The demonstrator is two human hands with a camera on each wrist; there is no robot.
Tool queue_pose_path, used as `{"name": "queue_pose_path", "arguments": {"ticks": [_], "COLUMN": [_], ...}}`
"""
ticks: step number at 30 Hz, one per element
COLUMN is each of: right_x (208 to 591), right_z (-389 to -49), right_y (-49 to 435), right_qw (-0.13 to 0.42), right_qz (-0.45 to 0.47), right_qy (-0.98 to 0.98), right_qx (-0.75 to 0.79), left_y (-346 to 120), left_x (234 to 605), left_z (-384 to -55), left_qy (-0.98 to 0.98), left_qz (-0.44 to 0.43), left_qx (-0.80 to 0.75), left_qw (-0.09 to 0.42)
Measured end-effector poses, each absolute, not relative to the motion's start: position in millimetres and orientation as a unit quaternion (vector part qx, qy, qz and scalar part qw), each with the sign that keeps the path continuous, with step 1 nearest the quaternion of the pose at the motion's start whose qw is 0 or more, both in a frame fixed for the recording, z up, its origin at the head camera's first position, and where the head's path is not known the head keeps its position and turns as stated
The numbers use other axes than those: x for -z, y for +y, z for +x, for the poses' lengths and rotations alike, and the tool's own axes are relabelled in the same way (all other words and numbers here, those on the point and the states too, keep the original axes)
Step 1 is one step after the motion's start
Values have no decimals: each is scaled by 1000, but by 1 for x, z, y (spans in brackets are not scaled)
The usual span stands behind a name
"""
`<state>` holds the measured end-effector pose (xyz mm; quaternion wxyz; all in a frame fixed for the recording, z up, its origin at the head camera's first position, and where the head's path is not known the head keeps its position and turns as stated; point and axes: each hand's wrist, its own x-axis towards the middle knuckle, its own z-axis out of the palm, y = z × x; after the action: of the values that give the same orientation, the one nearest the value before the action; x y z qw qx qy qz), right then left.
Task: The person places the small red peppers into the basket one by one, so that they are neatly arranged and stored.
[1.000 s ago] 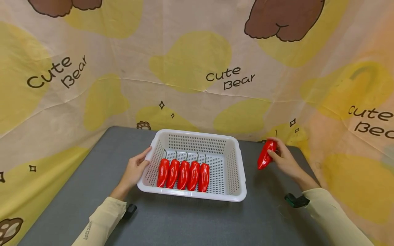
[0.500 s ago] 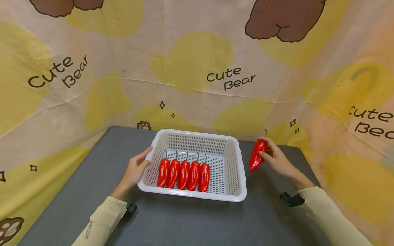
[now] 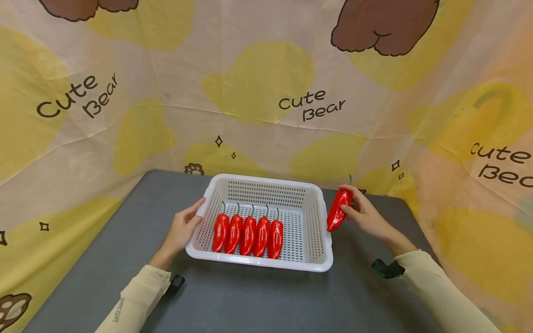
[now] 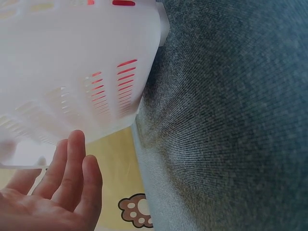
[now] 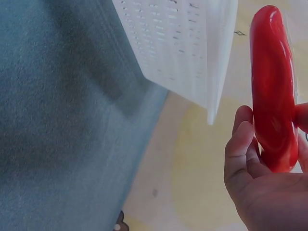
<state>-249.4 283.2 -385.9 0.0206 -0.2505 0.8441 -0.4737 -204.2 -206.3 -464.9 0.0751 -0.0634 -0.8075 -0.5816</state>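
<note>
In the head view, a white perforated basket (image 3: 258,262) sits on the dark grey table, with several red peppers (image 3: 248,237) lined up side by side in its left and middle part, stems toward the back. My left hand (image 3: 182,229) grips the basket's left rim, thumb over the edge; the left wrist view shows its fingers (image 4: 72,173) against the outer wall. My right hand (image 3: 364,215) holds another red pepper (image 3: 339,210) between thumb and fingers, just beyond the basket's right rim. The right wrist view shows this pepper (image 5: 274,86) raised, tip away from the palm.
The grey table (image 3: 266,300) extends in front of the basket and to both sides. A printed cloth (image 3: 250,83) with yellow patches and bear drawings hangs behind and at the sides. Inside the basket, bare floor (image 3: 294,231) shows right of the row.
My right hand has moved left with the pepper, from well right of the basket to beside its right rim. The left hand, the basket and the row of peppers have stayed put.
</note>
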Motion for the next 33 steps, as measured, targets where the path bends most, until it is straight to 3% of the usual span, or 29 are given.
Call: {"name": "queue_pose_path", "arguments": {"ticks": [33], "right_x": [395], "right_z": [-249], "right_y": [251], "right_qw": [58], "right_qz": [-271], "right_qy": [822], "right_qx": [498], "left_y": [-204], "left_x": [461], "left_z": [-202], "left_qy": [-814], "left_qz": [-55], "left_qx": [574], "left_qw": [75]}}
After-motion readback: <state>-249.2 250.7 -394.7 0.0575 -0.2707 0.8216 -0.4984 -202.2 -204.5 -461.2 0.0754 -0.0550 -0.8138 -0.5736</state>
